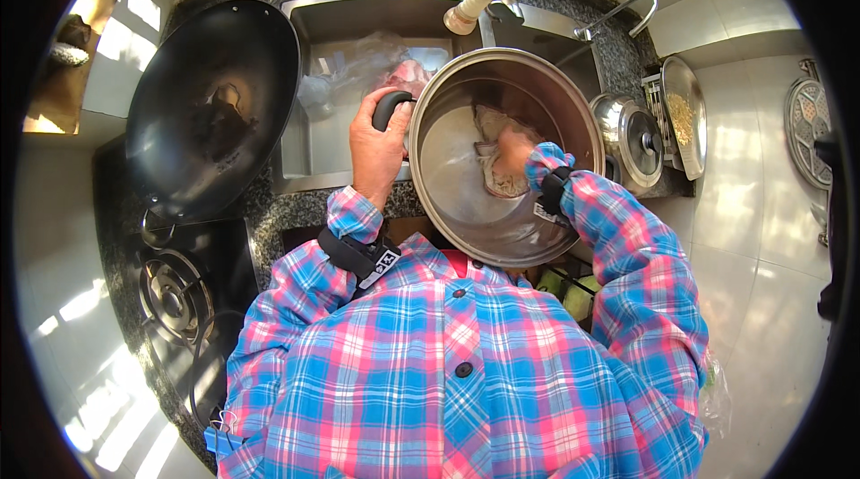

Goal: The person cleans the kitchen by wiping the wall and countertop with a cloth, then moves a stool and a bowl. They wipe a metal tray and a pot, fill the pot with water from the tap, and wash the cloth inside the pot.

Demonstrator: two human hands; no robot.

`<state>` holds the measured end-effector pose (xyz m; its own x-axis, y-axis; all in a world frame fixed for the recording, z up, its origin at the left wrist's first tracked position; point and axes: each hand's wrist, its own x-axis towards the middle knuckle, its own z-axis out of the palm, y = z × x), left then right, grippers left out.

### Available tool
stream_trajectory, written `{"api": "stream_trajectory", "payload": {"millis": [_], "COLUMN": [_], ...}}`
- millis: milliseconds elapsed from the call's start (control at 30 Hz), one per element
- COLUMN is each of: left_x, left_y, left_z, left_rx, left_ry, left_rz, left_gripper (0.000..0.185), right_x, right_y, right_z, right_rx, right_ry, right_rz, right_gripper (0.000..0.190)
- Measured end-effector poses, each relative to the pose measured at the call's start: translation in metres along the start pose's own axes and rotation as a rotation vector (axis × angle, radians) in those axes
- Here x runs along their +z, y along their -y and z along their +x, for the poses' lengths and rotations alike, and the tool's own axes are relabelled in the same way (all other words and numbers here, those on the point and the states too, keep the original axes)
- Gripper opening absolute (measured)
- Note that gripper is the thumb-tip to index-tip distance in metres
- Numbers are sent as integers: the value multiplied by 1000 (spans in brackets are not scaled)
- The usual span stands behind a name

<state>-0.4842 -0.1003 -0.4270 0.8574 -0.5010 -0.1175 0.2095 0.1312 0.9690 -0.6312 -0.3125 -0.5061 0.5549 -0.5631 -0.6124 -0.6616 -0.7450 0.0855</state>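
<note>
A large stainless steel pot (443, 183) is tilted so that its inside faces me, above the front edge of the double sink. My left hand (379, 143) grips its black side handle (390, 110). Inside the pot, my right hand (516, 150) is closed on a crumpled, pale cloth (504, 177) against the inner surface; the fingers are blurred and partly hidden. Behind the left hand, a clear plastic bag (363, 56) and a pinkish piece of meat (408, 75) lie in the left sink basin (295, 150).
A big black wok (195, 96) rests left of the sink, above a gas burner (176, 301). The faucet (480, 2) reaches over the sink near the pot's rim. Right of the pot stand a lidded steel pot (625, 143) and a tilted metal dish (692, 110).
</note>
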Motion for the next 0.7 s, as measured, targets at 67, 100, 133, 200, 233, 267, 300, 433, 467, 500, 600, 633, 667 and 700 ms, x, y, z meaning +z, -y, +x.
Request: {"api": "stream_trajectory", "payload": {"millis": [67,100,133,200,233,267,300,433,467,500,600,633,667,700], "left_x": [-1,-1,-2,-3,-3,-3,-3,-2,-1,0,-1,-1,-2,-2], "left_y": [-2,-2,-3,-3,-3,-4,-4,-3,-3,-2,-2,-1,-1,-1], "left_z": [0,1,0,1,0,0,0,2,1,1,0,-1,-1,-2], "left_rx": [-2,-21,-10,-13,-23,-18,-11,-22,-3,6,17,24,19,16], "left_ry": [26,28,37,35,27,23,21,-17,-7,-9,5,13,18,23], "left_rz": [24,50,70,102,122,112,103,127,106,98,78,69,68,66], "left_gripper": [23,23,22,22,22,22,22,22,22,23,23,22,22,22], "right_x": [4,-2,-7,-17,-19,-17,-10,25,33,37,34,29,23,14], "right_y": [9,16,24,50,66,77,90,83,72,60,21,8,-4,-9], "right_z": [11,16,18,18,19,15,8,-25,-34,-40,-47,-45,-44,-35], "right_rx": [47,19,2,-19,-47,-123,-193,-720,-791,-885,-913,-816,-721,-596], "right_ry": [-81,-156,-201,-230,-241,-227,-300,-2,67,119,439,426,418,375], "right_rz": [-34,102,229,382,417,428,328,102,38,-24,-516,-612,-714,-722], "right_gripper": [73,76,80,87,92,95,92,63,58,54,47,45,44,42]}}
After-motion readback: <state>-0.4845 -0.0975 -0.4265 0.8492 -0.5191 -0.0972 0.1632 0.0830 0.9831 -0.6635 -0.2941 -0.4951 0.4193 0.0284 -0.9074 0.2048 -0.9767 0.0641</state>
